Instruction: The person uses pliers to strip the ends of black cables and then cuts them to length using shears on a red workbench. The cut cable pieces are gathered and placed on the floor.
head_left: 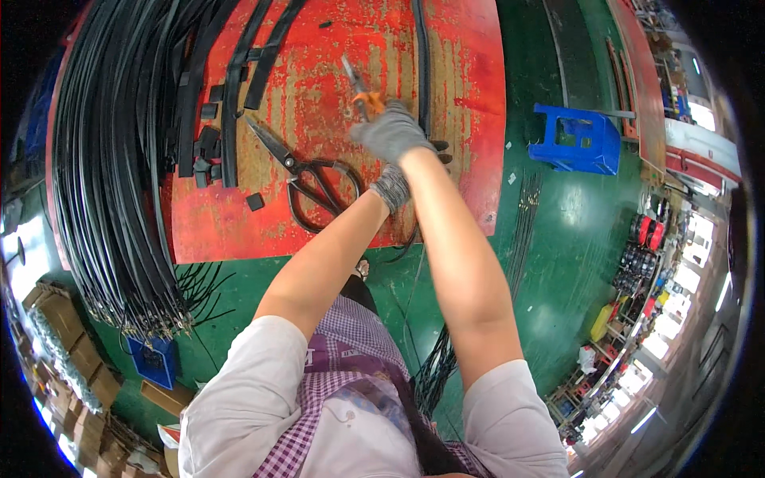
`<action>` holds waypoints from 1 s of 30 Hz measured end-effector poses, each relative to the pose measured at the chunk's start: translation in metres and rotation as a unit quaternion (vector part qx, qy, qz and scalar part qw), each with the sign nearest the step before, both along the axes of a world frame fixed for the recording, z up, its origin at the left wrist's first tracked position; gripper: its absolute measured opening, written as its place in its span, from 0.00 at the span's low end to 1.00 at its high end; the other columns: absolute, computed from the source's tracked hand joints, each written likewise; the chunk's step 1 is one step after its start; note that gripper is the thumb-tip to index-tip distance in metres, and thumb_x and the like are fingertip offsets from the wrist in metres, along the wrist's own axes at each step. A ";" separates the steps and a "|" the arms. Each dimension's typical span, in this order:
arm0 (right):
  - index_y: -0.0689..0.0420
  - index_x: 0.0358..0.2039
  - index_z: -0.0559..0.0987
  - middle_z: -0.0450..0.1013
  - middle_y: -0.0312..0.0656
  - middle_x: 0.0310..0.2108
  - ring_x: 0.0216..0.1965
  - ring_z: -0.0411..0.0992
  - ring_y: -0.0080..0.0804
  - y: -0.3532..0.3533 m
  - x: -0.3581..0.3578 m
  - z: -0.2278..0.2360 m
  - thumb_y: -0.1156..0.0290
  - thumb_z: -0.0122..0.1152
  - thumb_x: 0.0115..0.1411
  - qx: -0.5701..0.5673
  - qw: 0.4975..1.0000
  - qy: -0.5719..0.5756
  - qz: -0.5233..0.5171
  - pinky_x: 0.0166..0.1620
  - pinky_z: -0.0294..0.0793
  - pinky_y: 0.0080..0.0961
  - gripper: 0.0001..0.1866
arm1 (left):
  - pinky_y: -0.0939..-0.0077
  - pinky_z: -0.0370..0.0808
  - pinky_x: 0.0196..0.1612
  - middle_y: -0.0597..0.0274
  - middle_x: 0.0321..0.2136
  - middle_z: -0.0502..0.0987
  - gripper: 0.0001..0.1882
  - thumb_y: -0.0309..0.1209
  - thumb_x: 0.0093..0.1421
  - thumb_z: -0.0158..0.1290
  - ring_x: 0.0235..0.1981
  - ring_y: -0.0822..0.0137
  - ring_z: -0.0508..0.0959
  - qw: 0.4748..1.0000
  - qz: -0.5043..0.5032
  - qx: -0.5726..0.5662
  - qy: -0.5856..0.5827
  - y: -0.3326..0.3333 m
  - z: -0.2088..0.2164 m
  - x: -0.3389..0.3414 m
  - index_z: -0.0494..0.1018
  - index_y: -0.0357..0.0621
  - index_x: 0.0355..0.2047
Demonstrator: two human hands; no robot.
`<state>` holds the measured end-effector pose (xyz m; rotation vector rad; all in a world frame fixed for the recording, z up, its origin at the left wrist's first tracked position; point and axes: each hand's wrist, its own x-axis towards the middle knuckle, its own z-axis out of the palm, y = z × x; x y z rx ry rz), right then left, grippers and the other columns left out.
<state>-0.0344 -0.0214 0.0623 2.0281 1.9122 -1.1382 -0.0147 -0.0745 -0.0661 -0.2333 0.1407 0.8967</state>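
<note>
Your right hand (392,131) grips the orange-handled pliers (362,94); your left hand (390,187), beneath it, clasps something I cannot tell. Steady the black strip (422,72) flat on the red tabletop (319,80).

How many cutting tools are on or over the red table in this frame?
2: large black scissors lying open on the red table, and orange-handled pliers gripped by the gloved right hand. Others may hide under the straps.

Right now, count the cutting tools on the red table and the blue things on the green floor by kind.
Large black scissors: 1
Orange-handled pliers, under the gloved right hand: 1
Blue plastic stool: 1
Blue bin: 1
Total: 4
</note>
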 end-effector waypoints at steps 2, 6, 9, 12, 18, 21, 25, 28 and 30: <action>0.63 0.38 0.63 0.67 0.48 0.30 0.33 0.67 0.31 -0.017 0.026 0.031 0.55 0.58 0.40 -0.021 0.987 0.152 -0.052 0.37 0.66 0.26 0.30 | 0.70 0.66 0.43 0.57 0.40 0.66 0.17 0.34 0.57 0.34 0.40 0.63 0.68 0.988 0.112 0.048 -0.093 0.004 0.009 -0.001 0.57 0.45 0.46; 0.58 0.37 0.66 0.66 0.41 0.31 0.32 0.67 0.27 -0.087 0.100 0.057 0.69 0.54 0.37 -0.129 0.946 0.289 -0.072 0.36 0.68 0.25 0.22 | 0.71 0.68 0.41 0.58 0.40 0.67 0.19 0.26 0.53 0.41 0.39 0.64 0.69 0.979 0.047 0.093 0.175 -0.001 0.036 -0.021 0.56 0.43 0.47; 0.58 0.41 0.65 0.66 0.42 0.38 0.37 0.67 0.31 -0.125 0.139 0.027 0.75 0.52 0.35 -0.241 0.843 0.417 -0.240 0.41 0.67 0.27 0.26 | 0.65 0.68 0.42 0.56 0.41 0.67 0.23 0.22 0.51 0.45 0.41 0.61 0.69 0.957 0.019 0.147 0.249 0.002 0.057 -0.032 0.55 0.42 0.49; 0.62 0.38 0.66 0.66 0.38 0.23 0.26 0.67 0.25 -0.137 0.168 -0.022 0.68 0.55 0.39 -0.272 0.819 0.439 -0.249 0.31 0.67 0.21 0.23 | 0.58 0.67 0.43 0.54 0.40 0.66 0.25 0.22 0.51 0.44 0.42 0.59 0.68 0.947 0.013 0.196 0.253 0.003 0.047 -0.033 0.53 0.43 0.50; 0.62 0.41 0.64 0.68 0.40 0.23 0.25 0.67 0.26 -0.112 0.152 -0.014 0.68 0.54 0.40 -0.327 0.763 0.488 -0.269 0.29 0.67 0.22 0.26 | 0.59 0.66 0.44 0.53 0.40 0.67 0.24 0.22 0.52 0.42 0.42 0.59 0.68 0.954 0.016 0.196 0.226 0.004 0.050 -0.037 0.52 0.43 0.50; 0.62 0.46 0.60 0.66 0.45 0.31 0.32 0.67 0.32 -0.105 0.154 -0.023 0.68 0.56 0.40 -0.335 0.732 0.519 -0.289 0.36 0.67 0.29 0.30 | 0.64 0.65 0.45 0.53 0.39 0.67 0.24 0.22 0.52 0.42 0.42 0.61 0.68 0.930 0.017 0.227 0.288 0.005 0.045 -0.034 0.52 0.43 0.51; 0.62 0.49 0.55 0.62 0.52 0.42 0.41 0.65 0.44 -0.090 0.148 -0.019 0.66 0.60 0.40 -0.328 0.714 0.558 -0.267 0.45 0.64 0.43 0.36 | 0.69 0.65 0.46 0.55 0.39 0.68 0.25 0.21 0.51 0.43 0.42 0.63 0.68 0.917 0.016 0.231 0.325 0.005 0.046 -0.033 0.53 0.42 0.51; 0.62 0.48 0.56 0.63 0.53 0.42 0.40 0.66 0.45 -0.084 0.149 -0.026 0.66 0.60 0.40 -0.311 0.752 0.524 -0.253 0.43 0.66 0.42 0.35 | 0.70 0.65 0.45 0.57 0.39 0.68 0.26 0.20 0.50 0.44 0.41 0.64 0.69 0.916 0.021 0.221 0.335 0.004 0.049 -0.032 0.53 0.42 0.51; 0.62 0.47 0.57 0.63 0.53 0.41 0.40 0.66 0.46 -0.082 0.150 -0.032 0.66 0.59 0.41 -0.301 0.780 0.493 -0.240 0.43 0.66 0.42 0.34 | 0.71 0.65 0.45 0.58 0.39 0.67 0.27 0.20 0.50 0.45 0.41 0.65 0.69 0.929 0.030 0.195 0.313 0.002 0.051 -0.031 0.53 0.42 0.51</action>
